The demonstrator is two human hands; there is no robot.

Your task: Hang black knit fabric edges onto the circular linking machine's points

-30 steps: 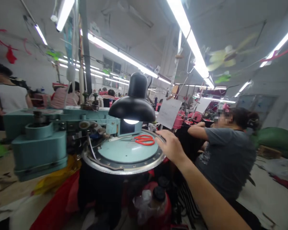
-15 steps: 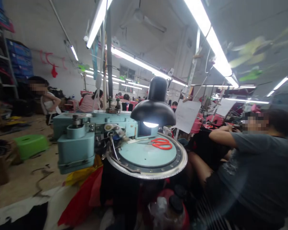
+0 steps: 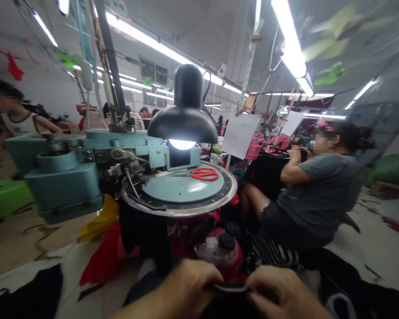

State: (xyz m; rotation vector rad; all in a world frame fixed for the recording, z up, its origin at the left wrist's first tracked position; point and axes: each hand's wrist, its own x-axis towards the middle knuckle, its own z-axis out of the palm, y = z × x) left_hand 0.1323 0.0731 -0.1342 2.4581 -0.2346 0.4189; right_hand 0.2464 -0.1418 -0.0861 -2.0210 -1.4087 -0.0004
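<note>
At the bottom of the view my left hand (image 3: pixel 193 285) and my right hand (image 3: pixel 281 290) are closed on a piece of black fabric (image 3: pixel 231 305). Between them its upper edge is stretched and shows a pale strip. Motion blurs my fingers a little, and the fabric's lower part runs out of the picture. Beyond my hands stands a pale green machine (image 3: pixel 63 186) with a round, toothed-rim dial plate (image 3: pixel 179 188). Red-handled scissors (image 3: pixel 204 174) lie on that plate, under a lit black lamp (image 3: pixel 183 122).
A jar with a black lid (image 3: pixel 226 243) stands in a red holder just past my hands. Red cloth (image 3: pixel 103 259) and yellow cloth (image 3: pixel 101 219) hang below the machine. A co-worker (image 3: pixel 315 190) sits at the right; a green stool (image 3: pixel 9 197) stands at the left.
My hands have come into view from below, holding the black fabric. The head view has turned right and tilted down, so the machine and lamp sit further left and higher.
</note>
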